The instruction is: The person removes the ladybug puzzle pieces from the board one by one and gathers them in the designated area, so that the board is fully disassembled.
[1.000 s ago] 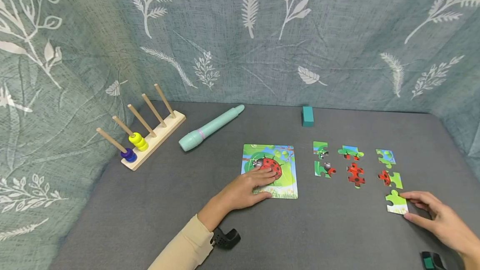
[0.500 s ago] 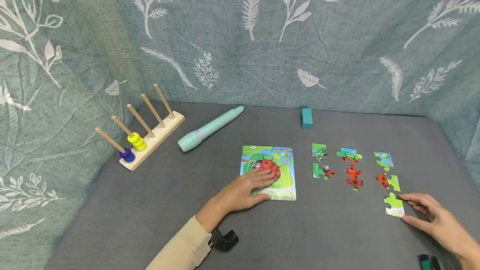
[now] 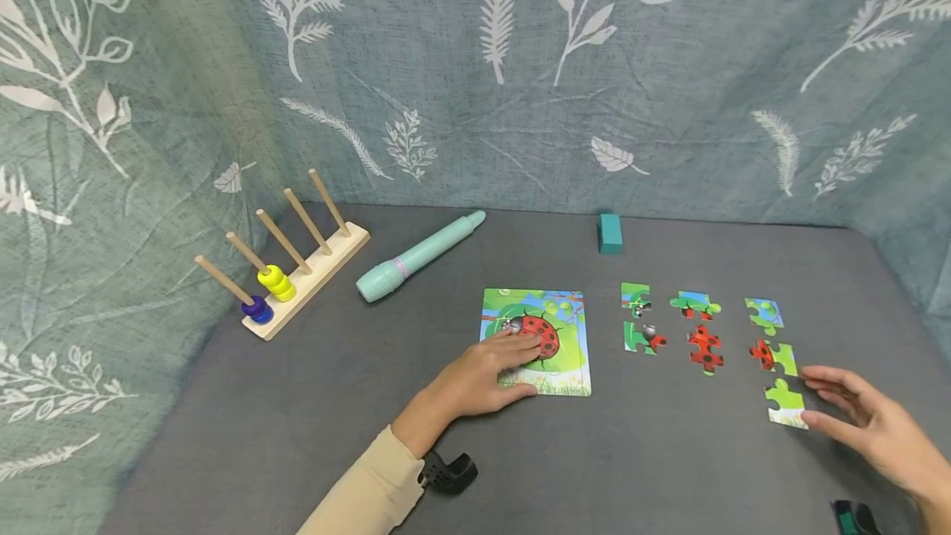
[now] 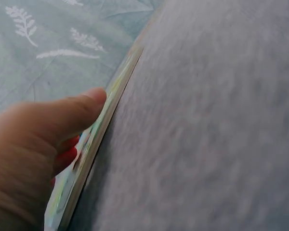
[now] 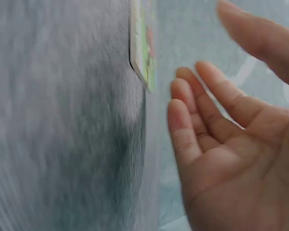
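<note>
My left hand (image 3: 479, 374) rests on a square puzzle board (image 3: 568, 353) with a ladybug picture. The left wrist view shows the thumb (image 4: 86, 106) lying over the board's edge. At the far right, my right hand (image 3: 869, 428) hovers beside a green-and-white corner puzzle piece (image 3: 786, 404), thumb and fingers spread. In the right wrist view, the fingers (image 5: 183, 137) are loosely bent, hold nothing and stand apart from the piece (image 5: 144, 53). Several other jigsaw pieces lie in loose rows, among them a red spotted middle piece (image 3: 705, 348) and a red-and-green piece (image 3: 773, 356).
A wooden peg stand (image 3: 327, 258) with blue and yellow rings stands at the left. Beside it lies a mint-green toy microphone (image 3: 419, 257). A teal block (image 3: 610, 234) sits near the back edge. Behind the grey table (image 3: 631, 469) hangs a leaf-patterned cloth (image 3: 446, 64).
My right hand's fingers have come off the corner piece's right edge and moved slightly away. My left hand stays on the board, and the pieces lie as before.
</note>
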The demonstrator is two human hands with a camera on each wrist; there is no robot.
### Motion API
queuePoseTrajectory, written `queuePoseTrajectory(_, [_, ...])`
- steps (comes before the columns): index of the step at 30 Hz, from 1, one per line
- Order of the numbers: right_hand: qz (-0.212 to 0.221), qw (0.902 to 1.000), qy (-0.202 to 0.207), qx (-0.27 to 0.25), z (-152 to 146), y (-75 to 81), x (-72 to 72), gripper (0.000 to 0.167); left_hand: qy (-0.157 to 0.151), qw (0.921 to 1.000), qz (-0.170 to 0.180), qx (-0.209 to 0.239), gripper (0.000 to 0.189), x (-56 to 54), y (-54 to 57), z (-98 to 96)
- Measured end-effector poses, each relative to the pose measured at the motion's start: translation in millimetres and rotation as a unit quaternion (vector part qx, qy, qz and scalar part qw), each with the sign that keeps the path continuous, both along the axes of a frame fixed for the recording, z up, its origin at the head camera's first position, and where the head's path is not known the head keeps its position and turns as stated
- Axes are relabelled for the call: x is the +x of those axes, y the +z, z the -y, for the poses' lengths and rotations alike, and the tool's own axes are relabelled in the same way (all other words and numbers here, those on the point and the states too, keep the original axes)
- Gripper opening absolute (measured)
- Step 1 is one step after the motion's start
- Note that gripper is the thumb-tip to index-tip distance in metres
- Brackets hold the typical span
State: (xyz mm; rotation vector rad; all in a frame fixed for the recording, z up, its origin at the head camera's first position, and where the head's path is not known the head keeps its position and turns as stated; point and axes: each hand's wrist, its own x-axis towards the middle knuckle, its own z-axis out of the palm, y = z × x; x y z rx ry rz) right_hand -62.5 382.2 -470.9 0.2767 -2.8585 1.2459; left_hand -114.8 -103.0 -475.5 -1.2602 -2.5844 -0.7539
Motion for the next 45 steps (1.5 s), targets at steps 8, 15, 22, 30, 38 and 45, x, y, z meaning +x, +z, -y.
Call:
queuePoseTrajectory(8, [-0.012, 0.9951, 0.091, -0.038, 43, 22.8, -11.8, 0.055, 0.036, 0.9984, 0.042, 0.006, 0.057, -3.1, 2.4, 15.6])
queuePoseTrajectory(15, [-0.04, 0.9867, 0.154, -0.036, 98, 24.2, -29.6, 0.06, 0.047, 0.9978, 0.044, 0.011, 0.056, -1.5, 0.9, 24.3])
queuePoseTrajectory(22, [-0.042, 0.9796, 0.196, -0.013, 161, 23.7, -48.4, 0.058, 0.042, 0.9982, 0.043, 0.0, 0.054, 2.2, -2.1, 24.9])
queuePoseTrajectory(30, [0.003, 0.9662, 0.257, -0.015, 229, 20.1, -61.1, 0.056, 0.039, 0.998, 0.05, 0.005, 0.05, 1.8, -4.4, 23.0])
queuePoseTrajectory(38, [-0.045, 0.9612, 0.272, 0.017, 258, 7.2, -61.7, 0.052, 0.038, 0.9975, 0.059, 0.005, 0.048, 1.2, -3.5, 20.9])
queuePoseTrajectory(45, [-0.082, 0.9592, 0.269, 0.027, 262, 2.7, -57.7, 0.041, 0.034, 0.9982, 0.049, 0.001, 0.049, -1.1, -1.6, 20.2])
